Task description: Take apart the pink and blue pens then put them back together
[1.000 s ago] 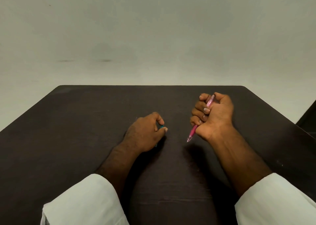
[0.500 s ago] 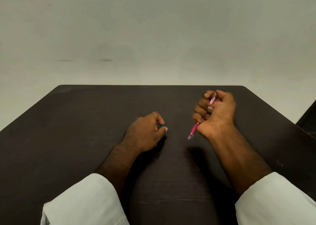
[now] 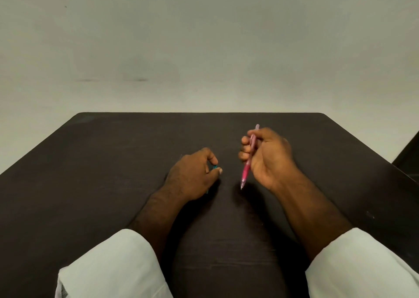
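My right hand (image 3: 267,159) grips the pink pen (image 3: 247,166) over the middle of the dark table (image 3: 102,161). The pen stands nearly upright, tip down toward me and just above the tabletop, its top end poking out above my fingers. My left hand (image 3: 192,175) rests on the table to the left, curled round the blue pen (image 3: 214,167). Only a small teal bit shows between thumb and forefinger, and a sliver under the heel of the hand. Both pens look whole as far as I can see.
The table's far edge meets a plain pale wall (image 3: 204,48). A dark object (image 3: 408,154) stands off the table's right side. White sleeves cover both forearms near the front edge.
My right hand has loosened and turned, bringing the pink pen more upright with its top end sticking out further. The left hand has stayed put.
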